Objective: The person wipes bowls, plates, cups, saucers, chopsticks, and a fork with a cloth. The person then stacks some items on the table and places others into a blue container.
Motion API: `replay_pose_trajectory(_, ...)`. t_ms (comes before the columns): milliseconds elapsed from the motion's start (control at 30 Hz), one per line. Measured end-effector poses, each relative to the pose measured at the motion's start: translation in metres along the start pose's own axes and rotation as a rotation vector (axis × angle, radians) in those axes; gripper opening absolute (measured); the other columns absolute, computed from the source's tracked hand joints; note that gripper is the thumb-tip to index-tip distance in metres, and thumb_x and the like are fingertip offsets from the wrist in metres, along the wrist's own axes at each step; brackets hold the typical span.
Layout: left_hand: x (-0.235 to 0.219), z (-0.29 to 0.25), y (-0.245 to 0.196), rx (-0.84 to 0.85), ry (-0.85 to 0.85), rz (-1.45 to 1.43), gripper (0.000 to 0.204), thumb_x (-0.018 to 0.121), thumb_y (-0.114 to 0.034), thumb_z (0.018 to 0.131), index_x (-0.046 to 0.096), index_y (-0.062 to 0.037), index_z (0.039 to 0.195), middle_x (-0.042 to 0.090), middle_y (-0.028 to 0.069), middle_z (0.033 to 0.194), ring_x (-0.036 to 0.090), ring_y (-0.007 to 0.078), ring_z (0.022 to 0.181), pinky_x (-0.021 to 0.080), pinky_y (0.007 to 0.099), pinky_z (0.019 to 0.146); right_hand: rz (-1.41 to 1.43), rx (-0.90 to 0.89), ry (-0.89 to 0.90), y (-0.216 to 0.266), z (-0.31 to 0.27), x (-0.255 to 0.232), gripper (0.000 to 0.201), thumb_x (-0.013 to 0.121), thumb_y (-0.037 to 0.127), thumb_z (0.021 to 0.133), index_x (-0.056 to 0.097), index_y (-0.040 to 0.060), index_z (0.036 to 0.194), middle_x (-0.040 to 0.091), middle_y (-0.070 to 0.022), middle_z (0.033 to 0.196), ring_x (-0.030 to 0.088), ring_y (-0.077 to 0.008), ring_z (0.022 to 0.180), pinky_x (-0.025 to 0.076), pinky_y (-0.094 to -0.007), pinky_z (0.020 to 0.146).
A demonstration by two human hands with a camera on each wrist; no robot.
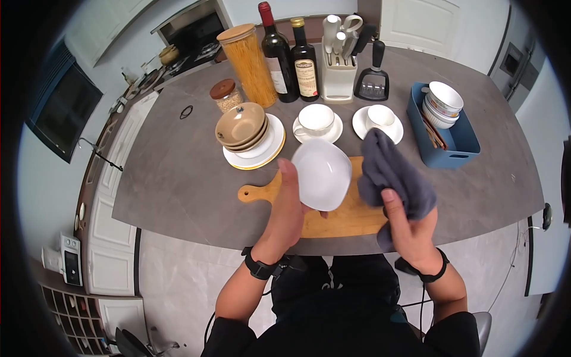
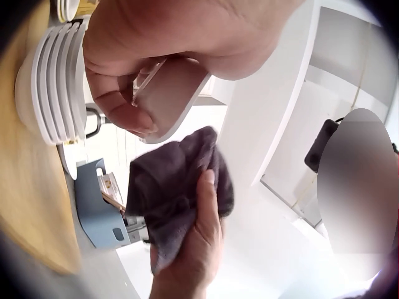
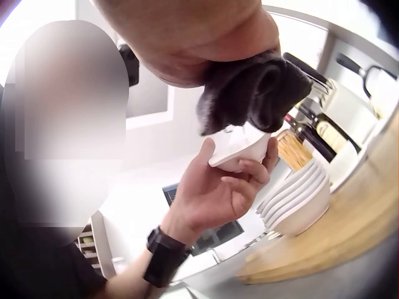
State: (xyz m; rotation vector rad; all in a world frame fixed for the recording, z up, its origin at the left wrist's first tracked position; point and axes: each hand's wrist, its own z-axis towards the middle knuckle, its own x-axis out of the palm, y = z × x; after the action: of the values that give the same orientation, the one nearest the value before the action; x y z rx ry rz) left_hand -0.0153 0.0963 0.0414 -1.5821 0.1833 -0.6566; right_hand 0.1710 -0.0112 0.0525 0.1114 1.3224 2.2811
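My left hand [image 1: 285, 211] holds a white squarish bowl [image 1: 323, 172] by its edge, thumb along the near side and fingers under it. The bowl is raised over the wooden cutting board [image 1: 342, 223], with its inside facing up in the head view. My right hand [image 1: 414, 231] grips a bunched dark grey cloth [image 1: 392, 169] just right of the bowl, thumb pressed on the fabric. On the board stands a stack of several white bowls [image 3: 296, 202], plain in both wrist views; the held bowl hides it from the head camera.
Brown bowls on plates [image 1: 241, 125] stand at the left. Behind the board are two cups on saucers [image 1: 315, 119]. Farther back stand a pasta jar [image 1: 248, 65], two bottles [image 1: 279, 59] and a knife block [image 1: 339, 77]. A blue bin [image 1: 458, 152] with bowls is at the right.
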Motion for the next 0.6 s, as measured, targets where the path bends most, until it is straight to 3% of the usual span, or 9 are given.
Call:
replay_pose_trajectory(67,-0.001,0.002,0.006,-0.161,0.262,-0.035,0.081,0.017,-0.074,0.101,0.045,-0.0092,0.141,0.067,0.0054,0.112,0.069,0.0140,0.093,0.055,0.0284,0.061,-0.366,-0.415,0.147,0.008,0.012,-0.001,0.039,0.069,0.011,0.088,0.066,-0.0005,0.125,0.063,-0.0153,0.126,0.063,-0.0288,0.111,0.050,-0.0386,0.097)
replay_pose_trajectory(100,0.012,-0.004,0.010,-0.235,0.156,-0.064,0.080,0.018,-0.077,0.098,0.048,-0.0122,0.134,0.065,0.0021,0.098,0.065,0.0096,0.073,0.042,0.0224,0.043,-0.588,-0.650,0.265,0.013,0.023,-0.001,0.043,0.071,0.014,0.082,0.068,0.0024,0.124,0.063,-0.0141,0.125,0.062,-0.0306,0.114,0.049,-0.0408,0.097)
replay_pose_trajectory(133,0.023,-0.009,0.001,-0.276,0.141,-0.110,0.080,0.018,-0.077,0.099,0.047,-0.0116,0.135,0.065,0.0028,0.098,0.064,0.0091,0.070,0.043,0.0223,0.043,-0.667,-0.730,0.262,0.005,0.025,0.008,0.048,0.070,0.022,0.075,0.070,0.0056,0.120,0.063,-0.0117,0.123,0.059,-0.0310,0.116,0.049,-0.0436,0.094)
replay_pose_trajectory(200,0.026,-0.012,-0.005,-0.311,0.120,-0.158,0.081,0.019,-0.077,0.099,0.046,-0.0111,0.136,0.064,0.0035,0.098,0.063,0.0086,0.068,0.043,0.0223,0.044,-0.702,-0.695,0.284,-0.002,0.026,0.008,0.047,0.069,0.021,0.075,0.070,0.0057,0.120,0.063,-0.0115,0.122,0.059,-0.0303,0.113,0.049,-0.0442,0.092)
replay_pose_trajectory(300,0.014,-0.015,0.002,-0.106,0.140,-0.033,0.081,0.026,-0.076,0.098,0.041,-0.0088,0.141,0.062,0.0032,0.098,0.060,0.0059,0.067,0.041,0.0195,0.045,-0.689,-0.624,0.329,-0.004,0.023,0.013,0.044,0.071,0.016,0.077,0.070,0.0041,0.119,0.062,-0.0117,0.120,0.060,-0.0299,0.105,0.050,-0.0440,0.086)
replay_pose_trajectory(400,0.013,-0.014,0.004,0.207,0.075,0.175,0.091,0.039,-0.078,0.095,0.033,-0.0062,0.151,0.061,0.0015,0.100,0.057,0.0045,0.069,0.040,0.0189,0.048,-0.389,-0.348,0.401,0.006,0.010,0.019,0.044,0.075,0.000,0.076,0.069,0.0000,0.119,0.063,-0.0135,0.118,0.061,-0.0326,0.103,0.051,-0.0382,0.085)
replay_pose_trajectory(500,0.023,-0.002,0.031,0.457,-0.056,0.173,0.091,0.031,-0.077,0.096,0.033,-0.0049,0.151,0.061,0.0021,0.102,0.059,0.0074,0.072,0.043,0.0212,0.050,-0.001,-0.097,0.327,0.002,0.000,0.031,0.044,0.074,-0.004,0.075,0.069,-0.0001,0.118,0.064,-0.0135,0.116,0.063,-0.0343,0.102,0.052,-0.0394,0.087)
replay_pose_trajectory(567,0.019,-0.007,0.038,0.303,-0.012,0.150,0.095,0.027,-0.082,0.092,0.034,-0.0071,0.150,0.061,0.0024,0.109,0.062,0.0083,0.080,0.047,0.0223,0.051,0.105,0.006,0.330,0.006,0.001,0.031,0.043,0.071,-0.007,0.077,0.068,-0.0003,0.119,0.065,-0.0141,0.115,0.064,-0.0355,0.102,0.052,-0.0407,0.089)
replay_pose_trajectory(600,0.017,-0.011,0.040,0.154,0.021,0.125,0.100,0.022,-0.087,0.087,0.036,-0.0092,0.149,0.061,0.0027,0.116,0.066,0.0093,0.088,0.050,0.0235,0.053,0.005,-0.136,0.287,0.008,0.004,0.031,0.044,0.072,-0.007,0.076,0.067,0.0001,0.119,0.064,-0.0144,0.117,0.064,-0.0355,0.103,0.052,-0.0408,0.088)
